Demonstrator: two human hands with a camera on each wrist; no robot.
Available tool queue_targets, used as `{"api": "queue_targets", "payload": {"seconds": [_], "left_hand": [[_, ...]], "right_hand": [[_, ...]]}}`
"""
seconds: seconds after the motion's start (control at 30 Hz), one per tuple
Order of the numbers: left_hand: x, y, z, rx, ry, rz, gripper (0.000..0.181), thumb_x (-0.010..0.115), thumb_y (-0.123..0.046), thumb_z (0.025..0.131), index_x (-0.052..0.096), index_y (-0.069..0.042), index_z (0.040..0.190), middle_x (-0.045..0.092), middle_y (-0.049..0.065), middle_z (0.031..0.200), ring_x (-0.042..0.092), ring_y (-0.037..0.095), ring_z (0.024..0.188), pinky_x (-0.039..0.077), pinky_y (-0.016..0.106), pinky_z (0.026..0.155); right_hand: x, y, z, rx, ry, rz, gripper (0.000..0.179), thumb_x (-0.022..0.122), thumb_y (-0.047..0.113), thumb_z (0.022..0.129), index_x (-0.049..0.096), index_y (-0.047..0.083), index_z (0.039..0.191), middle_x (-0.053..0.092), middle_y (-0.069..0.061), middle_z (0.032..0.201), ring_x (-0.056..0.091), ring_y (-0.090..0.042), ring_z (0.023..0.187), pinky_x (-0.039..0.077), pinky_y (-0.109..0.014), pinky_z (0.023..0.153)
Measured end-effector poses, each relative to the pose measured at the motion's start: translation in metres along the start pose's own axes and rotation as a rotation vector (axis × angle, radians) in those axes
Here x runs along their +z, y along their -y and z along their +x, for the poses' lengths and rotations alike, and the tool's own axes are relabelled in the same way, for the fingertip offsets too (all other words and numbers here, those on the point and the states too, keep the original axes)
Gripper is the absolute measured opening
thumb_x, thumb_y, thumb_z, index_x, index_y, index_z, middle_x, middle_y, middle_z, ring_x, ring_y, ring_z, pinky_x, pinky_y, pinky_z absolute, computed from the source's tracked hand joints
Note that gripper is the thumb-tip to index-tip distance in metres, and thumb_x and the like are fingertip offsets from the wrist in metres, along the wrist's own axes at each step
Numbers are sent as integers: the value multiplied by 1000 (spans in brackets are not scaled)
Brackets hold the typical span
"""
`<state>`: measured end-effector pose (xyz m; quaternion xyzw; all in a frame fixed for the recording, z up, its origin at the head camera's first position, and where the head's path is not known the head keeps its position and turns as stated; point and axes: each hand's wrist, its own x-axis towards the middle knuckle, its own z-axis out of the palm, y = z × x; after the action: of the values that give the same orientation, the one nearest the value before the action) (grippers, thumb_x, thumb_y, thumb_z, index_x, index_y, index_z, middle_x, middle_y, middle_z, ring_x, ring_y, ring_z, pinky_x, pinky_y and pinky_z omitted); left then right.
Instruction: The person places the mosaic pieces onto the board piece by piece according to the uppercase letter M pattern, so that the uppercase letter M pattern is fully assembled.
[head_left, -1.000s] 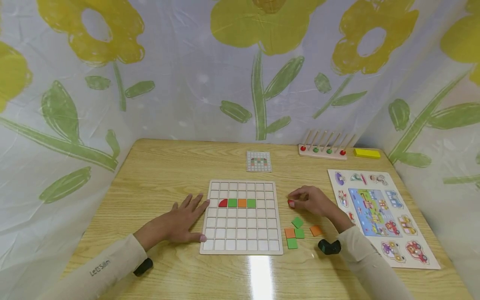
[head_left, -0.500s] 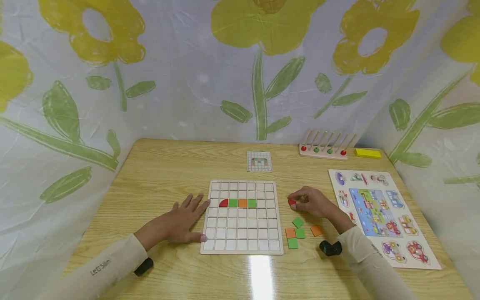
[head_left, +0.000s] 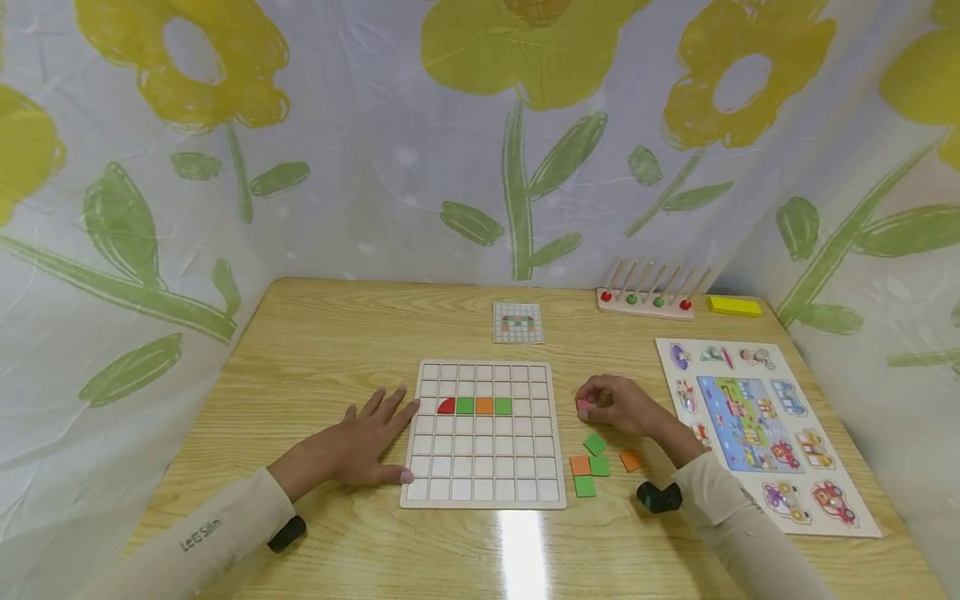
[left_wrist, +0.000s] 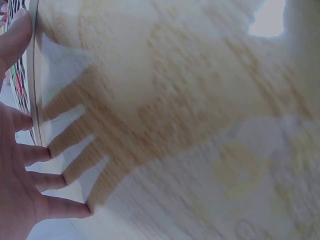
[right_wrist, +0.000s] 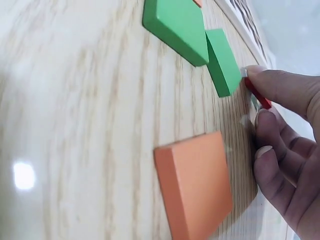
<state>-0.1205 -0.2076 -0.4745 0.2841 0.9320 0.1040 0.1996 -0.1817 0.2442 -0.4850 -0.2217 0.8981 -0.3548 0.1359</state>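
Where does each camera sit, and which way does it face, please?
Head: worn on the head, facing forward and down at a pale wooden grid board; left-hand grip, right-hand grip and beige sleeves show.
Left wrist: worn there, facing the glossy wood-grain tabletop; the left-hand grip shows.
Right wrist: worn there, facing green square tiles and an orange square tile; the right-hand grip shows, pinching a flat red piece.
Head and right wrist share the red piece and orange square tile.
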Motion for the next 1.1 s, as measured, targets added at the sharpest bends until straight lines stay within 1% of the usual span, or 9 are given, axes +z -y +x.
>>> {"api": "queue_targets", "payload": {"seconds": [0.1, 0.17, 0.37, 0.5, 0.6, 0.77, 0.87, 1.0, 1.1], "left_hand": [[0, 0, 0, 5, -2, 0, 105, 55, -73, 89, 14, -10, 163, 7, 24, 167, 9, 53, 151, 23, 79, 105], [0, 0, 0, 8, -6, 0, 105, 55, -73, 89, 14, -10, 162, 8, 24, 167, 10, 53, 151, 23, 79, 105], [1, 1, 0, 12, -15, 2, 105, 55, -73, 89, 15, -10, 162, 8, 24, 167, 10, 53, 151, 23, 80, 105], [1, 1, 0, 13, -16, 2, 105, 56, -73, 89, 15, -9, 162, 8, 24, 167, 11, 53, 150, 24, 80, 105], [1, 1, 0, 12, -15, 3, 105, 56, -72, 89, 15, -9, 162, 8, 24, 167, 11, 53, 150, 24, 80, 104], [1, 1, 0, 10, -14, 7, 105, 55, -73, 89, 15, -9, 162, 8, 24, 167, 11, 53, 150, 24, 80, 104], [1, 0, 0, 10, -13, 10, 105, 55, -73, 89, 15, -9, 162, 9, 24, 167, 11, 53, 150, 24, 79, 105], [0, 0, 0, 9, -9, 8, 105, 55, -73, 89, 15, -10, 162, 8, 24, 167, 11, 53, 150, 24, 79, 105], [0, 0, 0, 8, -8, 3, 105, 55, -73, 89, 15, -10, 162, 8, 24, 167, 11, 53, 150, 24, 79, 105]], "right_hand": [[1, 1, 1, 4, 11, 32, 18, 78, 11, 88, 67, 8, 102, 63, -3, 89, 56, -13, 81, 48, -25, 72], [2, 1, 0, 1, 21, 52, 18, 77, 10, 88, 65, 7, 102, 61, -4, 87, 54, -13, 80, 47, -25, 71], [2, 5, -1, 17, 43, 75, 19, 74, 11, 91, 61, 7, 104, 60, -4, 89, 55, -15, 81, 48, -25, 72], [0, 8, -2, -4, 59, 101, 20, 70, 10, 95, 63, 5, 113, 62, -7, 88, 56, -14, 70, 50, -26, 63], [-2, 9, -3, -18, 76, 135, 18, 67, 10, 97, 68, 3, 113, 65, -11, 88, 57, -15, 64, 50, -26, 56], [-3, 11, -4, -18, 77, 152, 15, 69, 14, 96, 73, 3, 106, 68, -10, 91, 59, -16, 64, 50, -25, 56], [-3, 11, -4, -10, 60, 134, 20, 70, 18, 96, 73, 4, 110, 70, -8, 94, 60, -14, 63, 51, -25, 57], [-3, 11, -4, -18, 70, 145, 27, 64, 17, 100, 71, 1, 120, 71, -12, 102, 64, -15, 68, 53, -25, 60], [-3, 12, -3, -47, 92, 175, 28, 62, 12, 100, 69, -1, 123, 72, -16, 107, 67, -18, 73, 54, -26, 63]]}}
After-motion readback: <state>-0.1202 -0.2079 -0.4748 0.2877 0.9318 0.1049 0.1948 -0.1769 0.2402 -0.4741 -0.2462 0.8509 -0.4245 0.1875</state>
